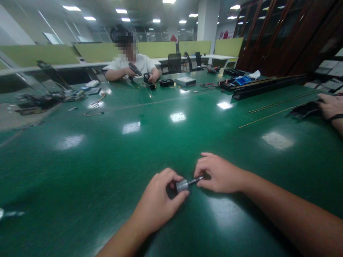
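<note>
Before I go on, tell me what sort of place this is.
Probably an office, with a green table used as a workbench: yellow-green partitions and black chairs stand behind, and a co-worker across the table holds a drill-like tool.

Glossy green table (102,164), yellow-green partitions (160,49), black chairs (174,62), dark cabinet (268,41), white pillar (208,21), bright ceiling lights (121,11)

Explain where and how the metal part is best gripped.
Probably by its wide cylinder, from the left, with thumb and fingers on opposite sides, as the left hand has it: that end is thick and round, offering more surface than the thin shaft. The shaft points right, towards the right hand, leaving the cylinder's left side approachable.
</note>
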A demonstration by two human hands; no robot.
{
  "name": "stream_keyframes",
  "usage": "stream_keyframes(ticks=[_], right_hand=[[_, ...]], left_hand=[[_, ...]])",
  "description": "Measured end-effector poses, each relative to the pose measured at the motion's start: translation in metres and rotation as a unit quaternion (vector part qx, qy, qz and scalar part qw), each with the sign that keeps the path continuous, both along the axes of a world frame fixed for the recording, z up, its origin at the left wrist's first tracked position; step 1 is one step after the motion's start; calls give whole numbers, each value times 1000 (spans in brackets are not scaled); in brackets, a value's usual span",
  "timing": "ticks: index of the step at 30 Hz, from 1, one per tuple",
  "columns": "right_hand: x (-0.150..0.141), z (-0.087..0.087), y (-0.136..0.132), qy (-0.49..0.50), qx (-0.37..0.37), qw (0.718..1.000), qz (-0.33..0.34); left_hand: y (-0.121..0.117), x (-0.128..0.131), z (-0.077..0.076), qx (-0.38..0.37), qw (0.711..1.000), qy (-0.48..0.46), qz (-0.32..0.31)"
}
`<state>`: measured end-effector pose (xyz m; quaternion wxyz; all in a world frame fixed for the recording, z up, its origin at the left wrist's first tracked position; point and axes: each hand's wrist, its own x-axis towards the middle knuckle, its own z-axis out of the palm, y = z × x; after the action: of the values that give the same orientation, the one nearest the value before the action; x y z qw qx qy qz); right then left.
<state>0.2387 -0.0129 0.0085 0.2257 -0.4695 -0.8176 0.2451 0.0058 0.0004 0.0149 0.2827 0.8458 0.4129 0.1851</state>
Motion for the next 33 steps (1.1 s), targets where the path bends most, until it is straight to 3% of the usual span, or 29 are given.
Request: stream_keyframes(ticks=[24,33], right_hand=[[-10,-14,11,53,37,996,-58],[-10,-15,16,65,29,996,-49]], left_hand=[[4,0,-4,12,998,-40,44],[1,0,-5,14,998,-38,49]])
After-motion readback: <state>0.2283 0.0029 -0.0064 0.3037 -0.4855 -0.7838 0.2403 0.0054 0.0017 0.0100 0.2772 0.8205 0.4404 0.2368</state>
